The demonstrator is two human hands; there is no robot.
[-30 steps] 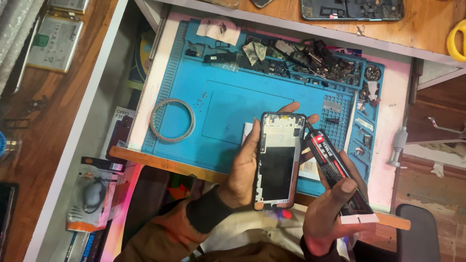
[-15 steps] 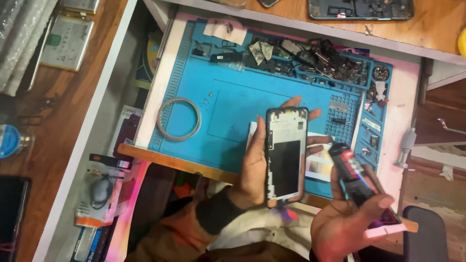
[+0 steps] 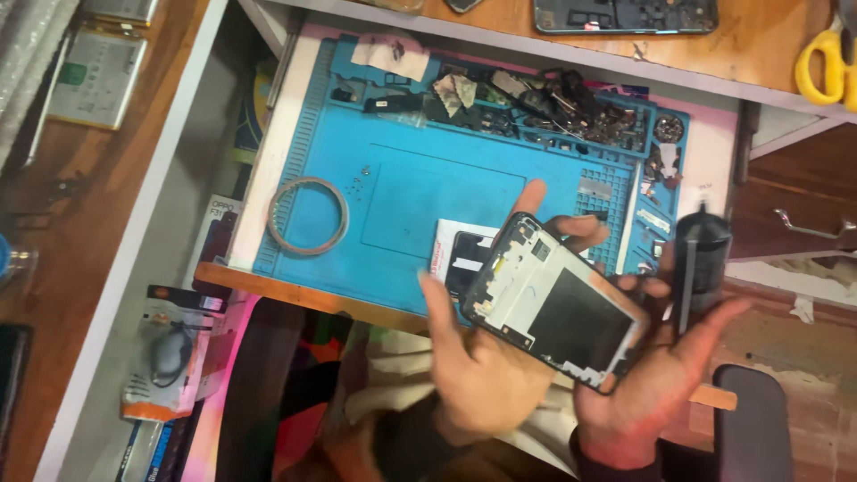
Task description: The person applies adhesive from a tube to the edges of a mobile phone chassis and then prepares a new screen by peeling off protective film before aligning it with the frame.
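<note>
Head view shows a blue work mat (image 3: pixel 393 192) filling the middle of the frame on a pull-out shelf, so loose parts stay in its ridged compartments; a heap of dark small parts (image 3: pixel 571 103) sits along its upper edge, and a grey ring (image 3: pixel 308 215) lies flat at its left. Lower right of centre, an opened phone frame (image 3: pixel 553 302) is held tilted above the mat's lower edge, its inner side facing up, probably so the inside can be looked over. The left hand (image 3: pixel 482 357) cradles it from below, thumb on its near-left edge and fingers curled around the far side, closed on the frame rather than spread. The right hand (image 3: pixel 656 379) touches the frame's lower-right corner with palm half open, and its fingers grip a dark tube-like tool (image 3: pixel 699 254) standing upright at right of centre. Yellow scissors (image 3: pixel 826 58) rest at the upper right corner on the wooden top
</note>
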